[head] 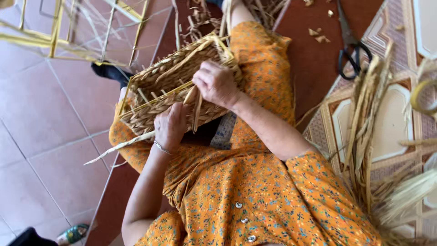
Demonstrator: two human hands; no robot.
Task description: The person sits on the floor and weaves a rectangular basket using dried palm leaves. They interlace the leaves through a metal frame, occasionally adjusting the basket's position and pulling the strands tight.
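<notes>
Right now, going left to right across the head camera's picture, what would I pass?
Yellow wire frame → woven basket with the left hand and right hand on it → black scissors → bundle of dried straw → roll of tape.

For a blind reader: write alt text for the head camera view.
Seen from above, a seated person in an orange floral dress weaves a rectangular straw basket on their lap, left hand and right hand gripping pale strands at its braided rim. Black scissors and a bundle of dried straw lie to the right.
</notes>
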